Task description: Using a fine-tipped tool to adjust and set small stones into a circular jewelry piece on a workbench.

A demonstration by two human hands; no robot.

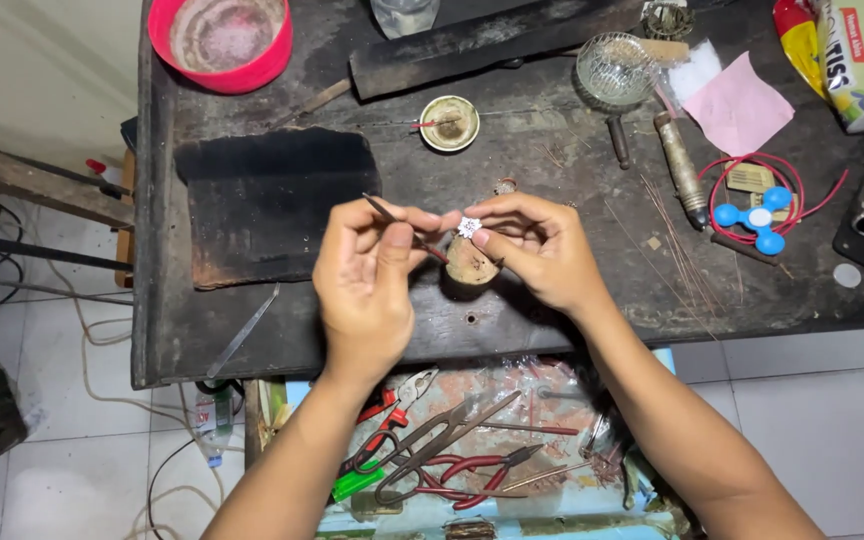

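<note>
Silver, star-shaped, tiny: the ornament (469, 226) sits pinched in the fingertips of the right hand (542, 250), just above a small wooden peg (470, 262) at the middle of the dark counter (572, 300). Left hand (372, 275) is closed around a thin dark tool (402, 226), its tip angled toward the ornament. Pliers (402, 390) lie in the tray below.

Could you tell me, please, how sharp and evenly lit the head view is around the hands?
Head view: even, soft light; left hand and right hand sharp, with faint shadows on the bench; the small white piece looks slightly overexposed, hiding its detail; edges bend mildly.
</note>
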